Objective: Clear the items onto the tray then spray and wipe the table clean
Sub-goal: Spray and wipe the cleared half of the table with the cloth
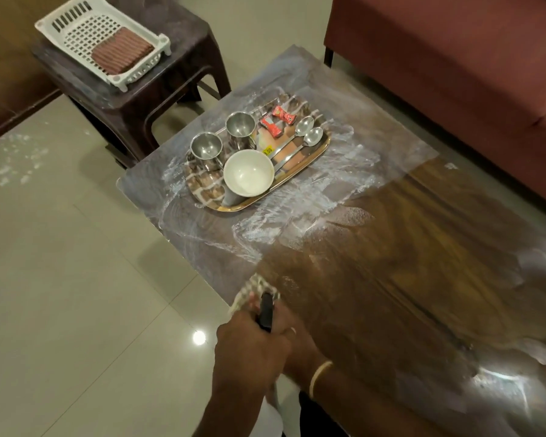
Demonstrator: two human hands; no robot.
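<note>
A: Where is the table (pixel 375 279) in the cleaning?
B: It fills the middle and right of the frame, its long axis running from the upper middle down to the lower right. The upper half is streaked white with smeared spray; the lower half shows dark wood, with some pale patches at the far lower right.
A: And the items?
B: All on the steel tray (pixel 309 164) in the upper middle: two steel cups (pixel 207 151), a white bowl (pixel 248 173), two spoons (pixel 309 137) and red wrappers (pixel 276 121).
A: Which way does the unwiped part lie from the hands?
B: Up and to the right. Both hands sit at the lower middle, at the table's left edge.
A: What do they hold?
B: The right hand (pixel 297 339), with a bangle at the wrist, presses a checked cloth (pixel 252 294) to the tabletop, fingers closed over it. The left hand (pixel 249 351) is curled round something with a dark top, probably the spray bottle (pixel 266 312); its body is hidden.
A: So the right hand leads?
B: I'd judge so; its next sweep must go toward the tray, and around it.
</note>
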